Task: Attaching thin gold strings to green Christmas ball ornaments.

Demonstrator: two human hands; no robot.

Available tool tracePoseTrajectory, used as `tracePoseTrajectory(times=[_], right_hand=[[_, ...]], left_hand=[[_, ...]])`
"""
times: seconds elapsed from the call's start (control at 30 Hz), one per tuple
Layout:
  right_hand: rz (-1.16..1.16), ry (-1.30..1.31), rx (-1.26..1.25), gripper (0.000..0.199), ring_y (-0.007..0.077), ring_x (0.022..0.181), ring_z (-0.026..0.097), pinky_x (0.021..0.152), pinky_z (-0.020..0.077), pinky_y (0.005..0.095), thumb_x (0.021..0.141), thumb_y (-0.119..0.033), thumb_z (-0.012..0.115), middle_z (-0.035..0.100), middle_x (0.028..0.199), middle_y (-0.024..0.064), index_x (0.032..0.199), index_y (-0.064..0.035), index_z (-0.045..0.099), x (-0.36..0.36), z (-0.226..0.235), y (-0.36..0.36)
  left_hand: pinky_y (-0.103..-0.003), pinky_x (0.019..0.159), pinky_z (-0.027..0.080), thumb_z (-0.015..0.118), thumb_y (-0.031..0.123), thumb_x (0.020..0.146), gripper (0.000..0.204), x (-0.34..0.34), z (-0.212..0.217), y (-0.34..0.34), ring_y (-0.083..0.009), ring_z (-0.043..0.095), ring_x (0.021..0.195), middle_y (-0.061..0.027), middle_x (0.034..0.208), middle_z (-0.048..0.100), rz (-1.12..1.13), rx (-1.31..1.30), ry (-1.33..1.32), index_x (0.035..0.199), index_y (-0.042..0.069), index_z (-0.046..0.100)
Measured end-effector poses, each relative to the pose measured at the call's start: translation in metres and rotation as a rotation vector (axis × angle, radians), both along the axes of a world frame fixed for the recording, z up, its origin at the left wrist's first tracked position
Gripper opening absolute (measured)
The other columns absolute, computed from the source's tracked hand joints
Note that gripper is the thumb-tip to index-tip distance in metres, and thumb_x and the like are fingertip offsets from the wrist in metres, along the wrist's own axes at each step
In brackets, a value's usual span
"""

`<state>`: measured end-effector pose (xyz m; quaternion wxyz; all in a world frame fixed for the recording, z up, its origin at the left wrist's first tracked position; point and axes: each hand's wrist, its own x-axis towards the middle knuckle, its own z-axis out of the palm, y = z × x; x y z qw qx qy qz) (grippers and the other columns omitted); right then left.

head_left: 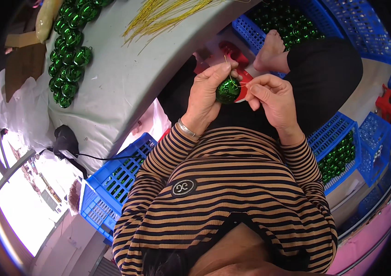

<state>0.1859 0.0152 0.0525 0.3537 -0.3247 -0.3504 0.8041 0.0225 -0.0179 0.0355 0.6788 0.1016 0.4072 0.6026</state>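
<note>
A shiny green bauble [227, 91] hangs at my left hand [208, 91], whose thumb and fingers close around its top. A thin gold string [233, 82] runs from the top of the bauble, with one end standing up above my left fingers. My right hand [270, 96] pinches the other end of that string just right of the bauble. Both hands are over my lap. On the grey-covered table [108, 87] lie a bunch of loose gold strings [163, 17] and a long cluster of green baubles [70, 55].
Blue plastic crates stand around me: one with green baubles [287, 23] at the far right, one [338, 158] beside my right arm, one [117, 179] at my left. A red stool [390, 108] is at the right edge. A black cable [108, 158] crosses near the left crate.
</note>
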Motion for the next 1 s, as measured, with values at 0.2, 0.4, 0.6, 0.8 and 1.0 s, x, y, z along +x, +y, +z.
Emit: tracePoseTrajectory(times=[0.2,0.4,0.6,0.8,1.0], right_hand=[[-0.129,-0.084,0.054,0.006,0.0045,0.047,0.04,0.042,0.03,0.017,0.087,-0.004,0.058,0.052,0.06,0.0009,0.085,0.0018,0.058,-0.007,-0.005,-0.007],[-0.139,-0.162,0.1,0.007,0.0028,0.046,0.038,0.042,0.0269,0.0165,0.087,-0.004,0.057,0.049,0.058,-0.0013,0.082,0.001,0.057,-0.012,-0.004,-0.015],[-0.092,-0.195,0.112,0.005,0.0019,0.049,0.039,0.045,0.0285,0.0158,0.086,-0.003,0.058,0.049,0.06,-0.0021,0.082,0.0,0.057,-0.01,-0.006,-0.018],[0.106,-0.263,0.153,0.002,0.0021,0.058,0.046,0.051,0.0348,0.0153,0.085,-0.002,0.059,0.053,0.067,-0.0018,0.084,-0.0001,0.058,0.005,-0.006,-0.007],[0.236,-0.389,0.698,0.012,0.0082,0.068,0.056,0.059,0.043,0.0189,0.08,0.003,0.062,0.06,0.075,0.0033,0.092,0.0013,0.063,0.008,0.03,0.039]], left_hand=[[-0.026,0.076,0.05,0.062,0.019,0.087,0.028,-0.001,0.002,0.0,-0.0153,0.061,0.081,-0.0091,0.087,0.065,-0.011,-0.003,0.015,0.104,-0.003,0.063],[-0.033,0.078,0.052,0.061,0.022,0.087,0.031,-0.007,-0.003,-0.001,-0.0232,0.063,0.085,-0.0162,0.094,0.064,-0.036,0.006,0.004,0.106,-0.003,0.06],[-0.033,0.077,0.053,0.062,0.023,0.087,0.03,-0.007,-0.002,-0.002,-0.0233,0.063,0.086,-0.0159,0.093,0.064,-0.023,-0.021,0.017,0.103,-0.003,0.062],[-0.031,0.079,0.049,0.064,0.019,0.084,0.025,-0.012,-0.001,-0.001,-0.0215,0.061,0.083,-0.0136,0.089,0.064,-0.138,0.061,0.025,0.094,-0.003,0.065],[-0.028,0.079,0.045,0.065,0.015,0.08,0.018,-0.031,0.012,0.003,-0.0187,0.059,0.079,-0.0116,0.086,0.064,-0.539,0.145,0.194,0.084,-0.003,0.066]])
